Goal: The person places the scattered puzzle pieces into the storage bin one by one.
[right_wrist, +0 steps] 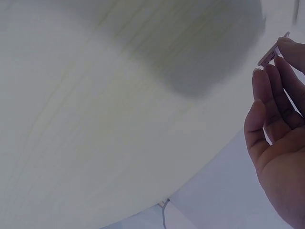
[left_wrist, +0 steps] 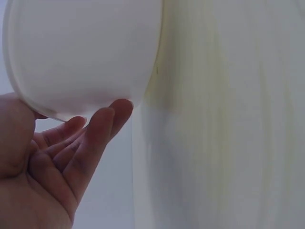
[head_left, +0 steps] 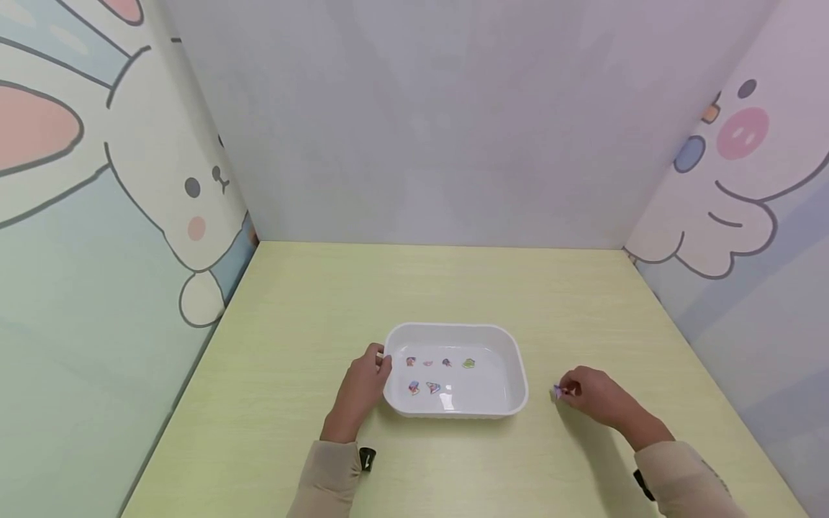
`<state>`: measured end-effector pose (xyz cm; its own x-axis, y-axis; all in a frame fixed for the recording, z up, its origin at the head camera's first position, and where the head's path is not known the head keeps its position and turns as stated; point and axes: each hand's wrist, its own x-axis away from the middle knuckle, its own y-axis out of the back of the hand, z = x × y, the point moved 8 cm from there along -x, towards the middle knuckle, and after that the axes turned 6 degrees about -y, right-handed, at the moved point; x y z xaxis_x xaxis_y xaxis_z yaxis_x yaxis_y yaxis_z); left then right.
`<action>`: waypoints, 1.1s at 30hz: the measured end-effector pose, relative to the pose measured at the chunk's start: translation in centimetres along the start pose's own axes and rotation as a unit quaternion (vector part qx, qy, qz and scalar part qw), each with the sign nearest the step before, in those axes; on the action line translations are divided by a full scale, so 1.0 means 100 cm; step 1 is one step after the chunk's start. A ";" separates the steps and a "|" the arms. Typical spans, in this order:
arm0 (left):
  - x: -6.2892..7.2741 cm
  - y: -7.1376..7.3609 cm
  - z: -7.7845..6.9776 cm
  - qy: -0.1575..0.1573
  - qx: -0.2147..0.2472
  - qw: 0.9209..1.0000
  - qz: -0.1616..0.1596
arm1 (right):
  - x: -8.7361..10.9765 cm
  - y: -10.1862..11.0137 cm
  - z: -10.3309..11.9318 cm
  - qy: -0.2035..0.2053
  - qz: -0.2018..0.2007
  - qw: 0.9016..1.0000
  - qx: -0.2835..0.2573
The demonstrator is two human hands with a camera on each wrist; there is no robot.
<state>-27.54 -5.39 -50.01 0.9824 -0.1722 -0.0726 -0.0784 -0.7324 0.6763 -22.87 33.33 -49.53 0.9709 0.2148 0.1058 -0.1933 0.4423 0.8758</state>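
A white plastic tray (head_left: 512,385) stands on the table, with several small colourful flat pieces on its floor, among them a green one (head_left: 469,363) and a rainbow-coloured one (head_left: 433,388). My left hand (head_left: 363,385) holds the tray's left end, thumb at the rim; in the left wrist view the fingers (left_wrist: 97,129) lie against the outer wall. To the right of the tray, my right hand (head_left: 596,396) pinches a small purplish flat piece (head_left: 557,391) just over the table. The right wrist view shows this thin piece (right_wrist: 269,56) edge-on between thumb and fingertips; its picture cannot be made out.
The pale yellow-green table (head_left: 311,302) meets a grey wall (head_left: 414,144) at the back. Side walls with a cartoon rabbit (head_left: 155,129) and a pink-cheeked cartoon figure (head_left: 790,108) border it left and right. Dark bands sit at both wrists.
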 end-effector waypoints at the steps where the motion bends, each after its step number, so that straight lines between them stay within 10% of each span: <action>1: 0.000 0.000 0.000 -0.001 0.000 1.000 0.001 | 0.000 0.001 0.001 0.000 -0.001 1.000 -0.001; 33: 0.000 -0.001 0.002 0.005 -0.006 1.000 0.000 | -0.019 0.034 0.043 0.022 -0.028 0.999 0.011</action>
<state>-27.60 -5.41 -50.23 0.9840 -0.1661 -0.0651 -0.0770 -0.7245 0.6849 -24.75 30.68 -44.72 0.9726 0.2298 0.0363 -0.1359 0.4349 0.8902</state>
